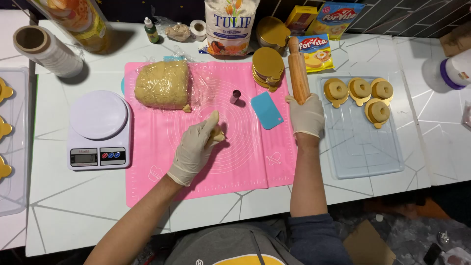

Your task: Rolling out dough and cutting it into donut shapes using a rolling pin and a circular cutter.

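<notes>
Judging by the tray point(363, 157) at 3 o'clock, 4 ring-shaped dough pieces point(360, 88) already sit on gold boards while most of it lies bare, and a big dough block point(163, 84) waits at 11 o'clock on the pink mat point(157, 162), so the work looks early. The left hand point(195, 149) has its fingers closed on a small dough lump point(214, 128) at mat centre; the right hand point(307, 115) grips the rolling pin point(298, 69) at 1 o'clock. The lump's shape is half hidden, and the left tray point(12, 196) on the bench point(73, 206) is cut off.
</notes>
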